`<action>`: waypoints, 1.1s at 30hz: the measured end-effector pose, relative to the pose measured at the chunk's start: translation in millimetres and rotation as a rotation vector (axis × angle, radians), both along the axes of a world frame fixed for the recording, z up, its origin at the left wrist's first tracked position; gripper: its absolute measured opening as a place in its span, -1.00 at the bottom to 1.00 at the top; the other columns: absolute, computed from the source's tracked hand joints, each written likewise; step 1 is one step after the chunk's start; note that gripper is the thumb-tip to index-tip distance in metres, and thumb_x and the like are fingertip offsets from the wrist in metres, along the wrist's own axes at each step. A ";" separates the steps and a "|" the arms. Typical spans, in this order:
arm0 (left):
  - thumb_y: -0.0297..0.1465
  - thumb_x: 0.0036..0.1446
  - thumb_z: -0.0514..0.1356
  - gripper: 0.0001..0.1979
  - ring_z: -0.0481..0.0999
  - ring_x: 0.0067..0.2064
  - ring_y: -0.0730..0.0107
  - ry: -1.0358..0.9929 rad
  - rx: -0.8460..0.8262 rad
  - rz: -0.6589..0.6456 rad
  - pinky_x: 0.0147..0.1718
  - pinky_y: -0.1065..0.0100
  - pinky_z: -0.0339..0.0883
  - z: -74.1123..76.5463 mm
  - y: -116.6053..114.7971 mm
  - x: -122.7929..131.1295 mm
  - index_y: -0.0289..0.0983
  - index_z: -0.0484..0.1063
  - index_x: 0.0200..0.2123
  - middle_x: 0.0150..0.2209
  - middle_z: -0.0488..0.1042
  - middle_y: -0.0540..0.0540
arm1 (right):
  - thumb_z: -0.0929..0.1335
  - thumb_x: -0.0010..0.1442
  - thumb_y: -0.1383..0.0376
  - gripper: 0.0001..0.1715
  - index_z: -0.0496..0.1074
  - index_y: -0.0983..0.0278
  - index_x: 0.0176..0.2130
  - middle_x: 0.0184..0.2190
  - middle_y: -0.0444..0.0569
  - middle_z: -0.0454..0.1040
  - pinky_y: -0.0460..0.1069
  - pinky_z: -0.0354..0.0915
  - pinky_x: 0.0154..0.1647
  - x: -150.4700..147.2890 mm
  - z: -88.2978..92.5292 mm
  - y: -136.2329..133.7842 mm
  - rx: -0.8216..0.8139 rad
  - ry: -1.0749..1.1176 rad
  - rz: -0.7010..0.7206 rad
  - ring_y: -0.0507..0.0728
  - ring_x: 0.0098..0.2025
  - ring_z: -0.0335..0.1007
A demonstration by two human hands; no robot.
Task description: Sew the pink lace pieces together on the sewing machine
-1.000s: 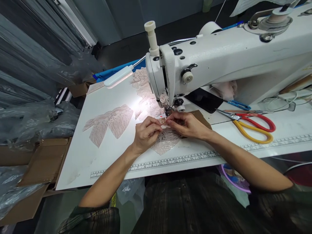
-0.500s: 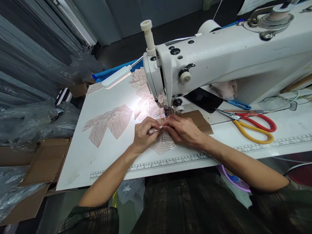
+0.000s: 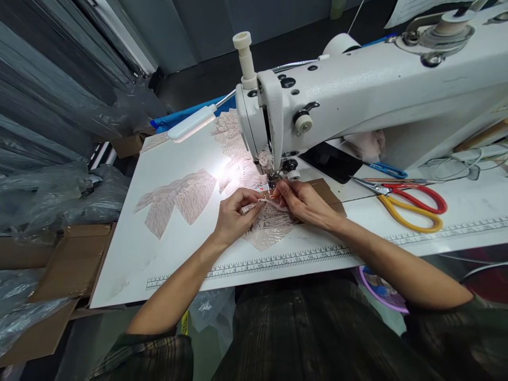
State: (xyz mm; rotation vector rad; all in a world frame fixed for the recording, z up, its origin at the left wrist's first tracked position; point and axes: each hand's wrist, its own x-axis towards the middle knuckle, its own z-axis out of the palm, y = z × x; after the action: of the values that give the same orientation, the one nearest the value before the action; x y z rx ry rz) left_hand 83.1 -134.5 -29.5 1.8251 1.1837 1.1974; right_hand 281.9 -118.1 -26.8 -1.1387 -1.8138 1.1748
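Pale pink lace fabric [image 3: 266,230] lies just in front of the sewing machine [image 3: 337,90]. My left hand [image 3: 237,216] pinches its upper edge between thumb and fingers, left of the needle area. On the other side, my right hand [image 3: 304,203] is closed on the same edge close to the presser foot [image 3: 272,180]; its fingertips are partly hidden. Cut lace pieces [image 3: 196,196] rest flat on the table to the left. More lace [image 3: 234,143] is spread behind the needle, lit by a small lamp [image 3: 192,124].
Scissors [image 3: 413,203] with red and yellow handles, a black phone [image 3: 331,161] and blue snips [image 3: 387,169] lie to the right. Brown cardboard [image 3: 327,196] sits under my right hand. A printed ruler [image 3: 278,263] runs along the front edge of the white table [image 3: 130,248].
My right hand has turned and shifted slightly right, its fingers now nearer the presser foot. The hands are a little farther apart, and more of the lace shows between them.
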 end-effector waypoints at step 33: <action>-0.30 -0.01 0.38 -0.61 0.57 -0.31 0.38 0.030 -0.251 0.002 -0.23 0.33 0.45 4.8 -3.8 0.6 -0.22 0.32 -0.16 -0.35 0.58 -0.03 | 0.17 0.35 0.25 -0.89 0.22 0.21 -0.23 -0.20 0.05 0.35 0.07 0.26 -0.19 -7.2 -12.8 -6.7 0.275 -0.124 0.096 0.16 -0.20 0.29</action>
State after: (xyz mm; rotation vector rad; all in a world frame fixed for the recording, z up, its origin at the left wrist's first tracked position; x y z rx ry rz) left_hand 83.7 -138.3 -24.7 1.6587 1.2899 0.9764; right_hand 274.8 -124.8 -39.6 -0.9931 -2.0704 0.8881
